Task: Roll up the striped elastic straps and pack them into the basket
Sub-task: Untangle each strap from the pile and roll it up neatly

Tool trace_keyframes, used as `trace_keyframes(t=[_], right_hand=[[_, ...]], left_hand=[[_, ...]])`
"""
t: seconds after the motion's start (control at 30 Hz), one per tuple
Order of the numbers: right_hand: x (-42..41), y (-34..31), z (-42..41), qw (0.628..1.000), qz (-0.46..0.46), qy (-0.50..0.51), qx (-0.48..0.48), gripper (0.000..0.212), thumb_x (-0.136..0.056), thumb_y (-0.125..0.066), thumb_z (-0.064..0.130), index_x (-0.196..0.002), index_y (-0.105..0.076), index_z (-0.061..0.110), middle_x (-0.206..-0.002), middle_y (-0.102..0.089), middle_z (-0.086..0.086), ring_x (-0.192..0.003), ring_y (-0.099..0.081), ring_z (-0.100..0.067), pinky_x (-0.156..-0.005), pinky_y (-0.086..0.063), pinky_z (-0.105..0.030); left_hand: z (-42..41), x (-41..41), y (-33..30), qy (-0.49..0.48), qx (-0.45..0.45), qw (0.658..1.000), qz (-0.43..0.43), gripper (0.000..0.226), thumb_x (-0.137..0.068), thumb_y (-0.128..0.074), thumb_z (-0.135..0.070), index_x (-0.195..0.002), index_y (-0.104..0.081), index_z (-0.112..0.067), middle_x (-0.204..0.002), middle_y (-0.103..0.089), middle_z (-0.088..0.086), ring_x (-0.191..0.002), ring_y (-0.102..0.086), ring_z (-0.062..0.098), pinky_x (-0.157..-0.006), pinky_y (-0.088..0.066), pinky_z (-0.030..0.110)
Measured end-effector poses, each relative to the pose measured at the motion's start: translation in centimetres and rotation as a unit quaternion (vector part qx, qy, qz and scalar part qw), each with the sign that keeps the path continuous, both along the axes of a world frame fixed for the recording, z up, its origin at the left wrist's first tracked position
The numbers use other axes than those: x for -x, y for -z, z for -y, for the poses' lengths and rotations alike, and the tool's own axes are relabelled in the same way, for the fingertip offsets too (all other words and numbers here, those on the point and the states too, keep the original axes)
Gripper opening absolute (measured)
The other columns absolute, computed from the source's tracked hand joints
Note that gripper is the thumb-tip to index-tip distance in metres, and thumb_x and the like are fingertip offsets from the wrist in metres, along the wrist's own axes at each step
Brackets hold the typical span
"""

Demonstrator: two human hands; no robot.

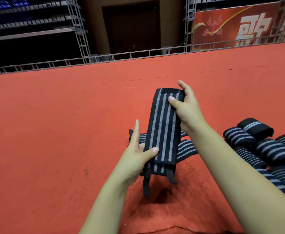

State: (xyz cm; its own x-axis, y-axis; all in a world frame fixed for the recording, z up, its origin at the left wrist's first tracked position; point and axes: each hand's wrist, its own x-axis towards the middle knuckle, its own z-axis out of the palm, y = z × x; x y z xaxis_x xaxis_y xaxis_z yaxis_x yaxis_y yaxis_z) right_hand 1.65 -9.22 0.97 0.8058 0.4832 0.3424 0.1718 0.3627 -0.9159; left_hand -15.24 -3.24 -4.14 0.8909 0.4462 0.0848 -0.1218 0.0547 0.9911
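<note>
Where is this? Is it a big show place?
Probably a stage in an arena or hall. The floor is red carpet, metal truss frames stand along its far edge, and a big red banner hangs behind. Dark tiered rows rise at the back left.

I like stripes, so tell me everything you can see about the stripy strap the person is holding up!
The striped strap is a flat band of black woven, stretchy-looking cloth with grey stripes running along it. A black patch, perhaps a fastener, crosses its far end, and thin black tabs dangle from its near end. It is not rolled; it is stretched out above the red floor. The right hand pinches the far end, thumb on top, and the left hand pinches the near end.
</note>
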Motion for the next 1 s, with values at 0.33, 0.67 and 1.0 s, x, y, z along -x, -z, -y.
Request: trace_keyframes(t=[0.33, 0.67, 1.0], right_hand=[[-0.2, 1.7, 0.2, 0.999, -0.047, -0.015, 0.016, 0.093, -0.083, -0.064, 0.016, -0.15, -0.005, 0.04, -0.147, -0.041, -0.018, -0.123, -0.054, -0.032, -0.097, -0.049, -0.053], [6.2, 4.8, 4.6, 0.983, 0.064, -0.168, 0.044, 0.102, -0.092, -0.057, 0.004, -0.145, 0.021, 0.042, -0.111, -0.069, -0.002, -0.101, -0.066, -0.015, -0.091, -0.051, -0.032], [5.7, 8.3, 5.6, 0.97, -0.177, -0.166, 0.018, 0.097, -0.074, -0.055, 0.063, -0.148, 0.003, 0.043, -0.119, -0.068, -0.003, -0.091, -0.071, -0.016, -0.071, -0.055, -0.029]], left_hand=[[-0.3, 0.8, 0.3, 0.013, 0.053, 0.998, 0.019, 0.09, -0.095, -0.048, 0.007, -0.152, 0.0, -0.043, -0.104, -0.074, 0.01, -0.089, -0.071, 0.023, -0.081, -0.057, 0.038], [-0.8, -1.2, -1.6, -0.042, 0.264, 0.962, 0.062, 0.066, -0.1, -0.03, -0.055, -0.103, -0.073, -0.006, -0.092, -0.074, 0.018, -0.084, -0.073, 0.028, -0.077, -0.056, 0.044], [0.1, -1.2, -1.8, -0.052, 0.041, 0.993, 0.097, 0.096, -0.091, -0.054, 0.011, -0.151, -0.005, -0.045, -0.095, -0.073, 0.013, -0.081, -0.071, 0.022, -0.068, -0.059, 0.034]])
